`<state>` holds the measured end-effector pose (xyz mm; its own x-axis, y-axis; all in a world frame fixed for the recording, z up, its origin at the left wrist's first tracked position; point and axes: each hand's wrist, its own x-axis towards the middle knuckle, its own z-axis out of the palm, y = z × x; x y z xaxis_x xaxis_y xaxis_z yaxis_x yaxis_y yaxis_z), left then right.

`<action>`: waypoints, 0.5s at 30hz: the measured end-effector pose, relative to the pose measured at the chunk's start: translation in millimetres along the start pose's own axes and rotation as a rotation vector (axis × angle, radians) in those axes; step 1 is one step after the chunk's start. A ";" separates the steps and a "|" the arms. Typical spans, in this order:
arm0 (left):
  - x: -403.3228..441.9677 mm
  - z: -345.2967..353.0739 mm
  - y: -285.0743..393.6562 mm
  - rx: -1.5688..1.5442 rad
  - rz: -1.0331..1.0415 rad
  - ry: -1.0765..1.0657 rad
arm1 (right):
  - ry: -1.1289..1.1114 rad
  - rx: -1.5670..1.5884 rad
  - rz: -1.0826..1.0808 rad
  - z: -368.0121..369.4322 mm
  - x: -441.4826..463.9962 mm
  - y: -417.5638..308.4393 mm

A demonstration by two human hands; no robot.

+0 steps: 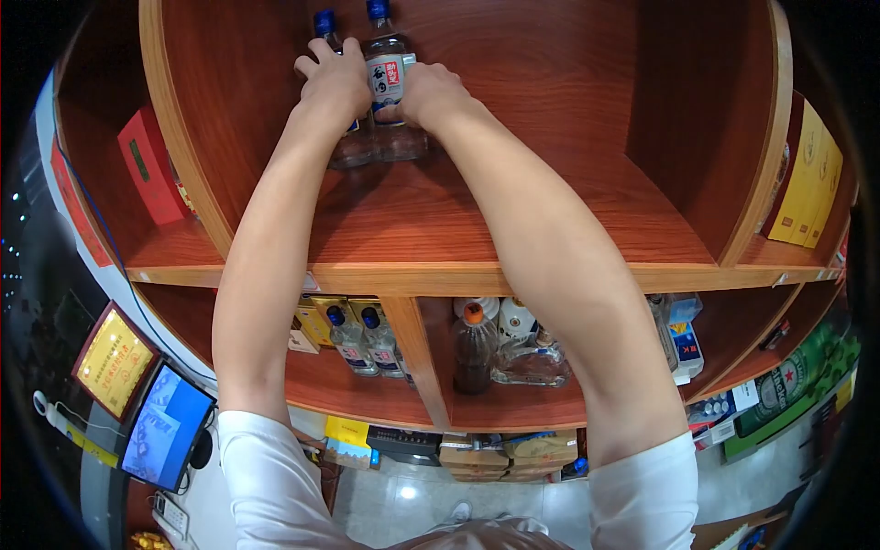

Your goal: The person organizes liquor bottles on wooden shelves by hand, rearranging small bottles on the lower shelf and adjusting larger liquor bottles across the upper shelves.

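Note:
Two clear glass bottles with blue caps stand side by side on the upper wooden shelf, near its left wall. My left hand [334,84] is wrapped round the left bottle [326,25], covering most of its body. The right bottle [386,81] shows a white label with a red patch and dark characters. My right hand [434,92] grips that bottle from its right side, with a finger across the lower label. Both bottle bases are on or very close to the shelf board; I cannot tell whether they touch it.
Below, similar blue-capped bottles [365,341], an orange-capped dark bottle [473,353] and a wide glass bottle [532,365] stand in compartments. A red box [152,165] and a yellow box [807,179] flank the shelf. A monitor [168,429] sits lower left. The shelf's front edge [403,278] runs beneath my forearms.

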<state>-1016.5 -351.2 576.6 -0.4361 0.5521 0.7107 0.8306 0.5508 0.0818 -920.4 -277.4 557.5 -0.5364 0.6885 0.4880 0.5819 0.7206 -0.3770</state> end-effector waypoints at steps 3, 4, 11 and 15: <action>-4.3 -9.7 4.3 0.023 -0.014 -0.055 | 0.023 -0.008 0.010 -1.7 -0.8 2.2; -5.2 -9.2 2.2 0.005 0.007 -0.030 | 0.012 -0.032 0.013 -5.2 -3.4 1.8; -74.6 -51.4 -13.3 -0.195 0.400 0.333 | -0.010 -0.148 -0.028 -21.1 -6.7 1.6; -174.8 -91.9 -39.3 -0.349 0.608 0.414 | -0.100 -0.125 -0.062 -22.3 3.3 7.9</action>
<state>-941.1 -526.8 513.3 0.2327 0.3778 0.8962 0.9708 -0.0354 -0.2371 -904.0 -271.2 573.7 -0.6283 0.6521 0.4242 0.6140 0.7505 -0.2443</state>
